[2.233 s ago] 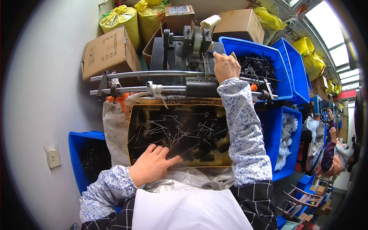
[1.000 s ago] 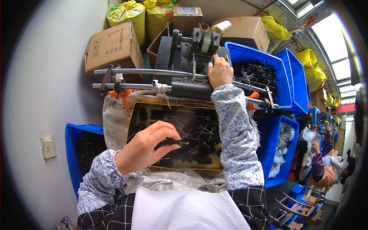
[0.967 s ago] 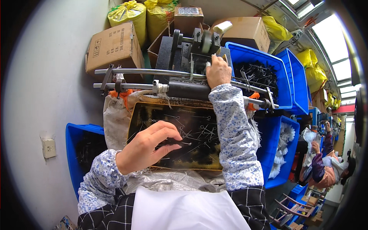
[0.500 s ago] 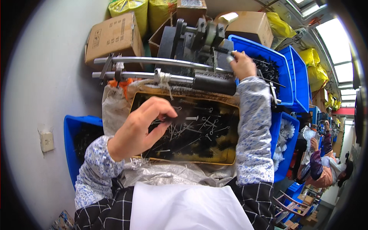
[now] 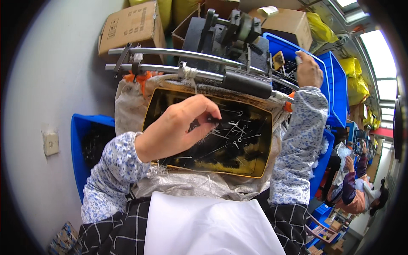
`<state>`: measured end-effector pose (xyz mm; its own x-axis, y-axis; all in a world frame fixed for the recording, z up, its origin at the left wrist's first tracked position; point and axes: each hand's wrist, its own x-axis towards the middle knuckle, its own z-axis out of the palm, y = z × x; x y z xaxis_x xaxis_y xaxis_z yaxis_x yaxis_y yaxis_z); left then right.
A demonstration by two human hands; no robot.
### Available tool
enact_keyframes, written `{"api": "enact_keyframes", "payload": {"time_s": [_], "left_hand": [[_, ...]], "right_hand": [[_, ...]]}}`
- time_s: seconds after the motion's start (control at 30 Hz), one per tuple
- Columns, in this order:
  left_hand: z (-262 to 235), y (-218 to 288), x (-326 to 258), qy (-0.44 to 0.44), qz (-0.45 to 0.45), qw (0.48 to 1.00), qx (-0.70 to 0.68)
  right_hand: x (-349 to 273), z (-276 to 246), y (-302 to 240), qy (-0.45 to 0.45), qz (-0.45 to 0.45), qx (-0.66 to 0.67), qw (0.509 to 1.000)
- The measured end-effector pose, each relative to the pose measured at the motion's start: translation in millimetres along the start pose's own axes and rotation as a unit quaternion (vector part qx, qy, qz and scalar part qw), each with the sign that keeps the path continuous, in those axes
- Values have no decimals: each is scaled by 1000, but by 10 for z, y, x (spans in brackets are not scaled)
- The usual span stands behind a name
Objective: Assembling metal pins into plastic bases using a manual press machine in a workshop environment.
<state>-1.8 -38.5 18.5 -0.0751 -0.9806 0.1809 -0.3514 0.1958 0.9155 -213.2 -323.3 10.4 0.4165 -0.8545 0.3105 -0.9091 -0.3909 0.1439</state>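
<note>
My left hand (image 5: 180,127) is over a yellow-rimmed tray (image 5: 146,112), thumb and forefinger pinched on a small dark piece (image 5: 213,119) that I cannot identify closely. Wire pins with looped ends (image 5: 238,131) and black bristle pieces lie in the tray. At the right, my right hand (image 5: 310,72) is over a blue bin (image 5: 321,85) of black wire-and-bristle pieces. Its fingers are bent closed, with a white cover on one tip; anything between them is hidden. Beside those fingers, a tan block (image 5: 278,60) shows at the bin's near left.
Behind the tray stands a dark machine (image 5: 238,32) with metal rails (image 5: 178,53) running across in front. Another blue bin (image 5: 78,146) is at the left by the wall. Cardboard boxes (image 5: 134,32) sit behind. Far right, another person (image 5: 355,191) works.
My right hand has left the machine's rail end and moved right over the blue bin. My left hand has shifted slightly right and up in the picture, still pinched. The tan block has come into sight.
</note>
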Motion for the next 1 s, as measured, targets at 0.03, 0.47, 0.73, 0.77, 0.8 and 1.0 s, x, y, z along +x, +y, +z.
{"api": "enact_keyframes", "payload": {"time_s": [0.03,0.47,0.73,0.77,0.8,1.0], "left_hand": [[19,-6,0,2,-2,1000,-11],[-14,103,-54,-12,-41,999,-2],[116,-29,-97,101,-4,994,-29],[130,-23,-114,111,-1,994,-18],[135,-24,-140,121,0,993,-6],[-147,-73,-626,-54,-183,969,158]], "right_hand": [[-10,61,-5,-16,-10,6,1000],[38,104,-502,-24,-64,101,993],[-1223,-721,-989,-254,-300,459,797],[-1315,-757,-1035,-263,-285,455,802],[-1411,-702,-1071,-206,-279,482,805],[-944,-421,-902,-5,-159,327,931]]}}
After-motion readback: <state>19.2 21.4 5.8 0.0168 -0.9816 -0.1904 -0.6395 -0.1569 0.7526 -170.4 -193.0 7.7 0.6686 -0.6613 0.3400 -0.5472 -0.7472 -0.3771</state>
